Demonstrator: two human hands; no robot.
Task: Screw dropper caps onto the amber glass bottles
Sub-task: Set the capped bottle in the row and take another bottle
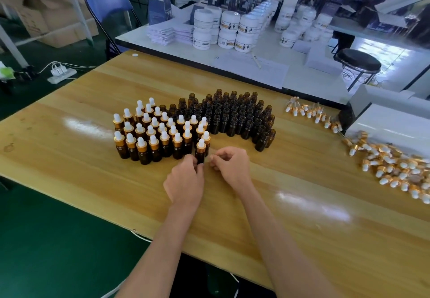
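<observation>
Capped amber bottle (200, 153) stands upright on wooden table (93, 158), at the near right edge of the capped group (153, 132), touching or just beside its neighbours. Its dropper cap (201, 144) is on: gold collar, white bulb on top.

Left hand (186, 181) is at the bottle's base, knuckles up. Left fingertips (197, 166) curl in against the lower glass and grip it low; cap and shoulder stay uncovered.

Right hand (231, 167) is just right of the bottle, fingers curled into a loose fist. Right fingertips (213, 159) sit near the glass but apart from it, with a thin gap showing. Nothing visible in that hand.

Uncapped amber bottles (239, 116) are packed upright behind and to the right, necks open. A line of loose dropper caps (311, 111) lies farther right, and a bigger cap pile (393, 167) sits at the table's right edge in front of a white box (391, 123).

Behind: white jars (230, 30) stacked on a second table, a blue chair (104, 2), a black stool (359, 62).
</observation>
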